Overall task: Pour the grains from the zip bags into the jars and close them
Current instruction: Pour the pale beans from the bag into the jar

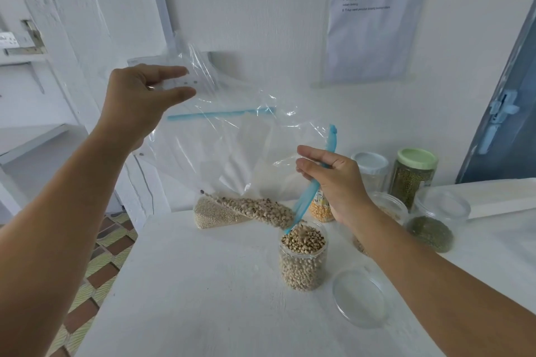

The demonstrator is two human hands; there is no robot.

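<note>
Clear plastic zip bag w/ blue zip strip [232,148] is held up in the air, tilted, above the open clear plastic jar of black-eyed beans [303,258], which stands on the white surface [188,284]. Left hand [139,98] pinches the bag's upper corner btw thumb and fingers, high and to the left of the jar. Right hand [330,180] grips the blue zip edge at the bag's mouth, fingers curled round it, just above and right of the jar. Remaining beans sit in the bag's lowest corner, right at the jar's rim; the blue mouth end dips to the jar opening. Jar is filled nearly to the top. Round clear plastic lid [361,298] lies flat on the surface, in front-right of the jar, close but apart from it. Behind-left of the jar, a clear bag of small pale grain [211,216] lies on the surface, partly under the held bag. Behind the jar, partly hidden by the right hand, a clear jar of yellow corn kernels [320,209]. Further right of the jar: an open clear jar w/ dark green grain at the bottom [435,226], a green-lidded jar of green mung beans [413,177], and a white-lidded clear jar [371,168]. A printed paper sheet [377,14] is stuck on the wall above, well behind the jar.
</note>
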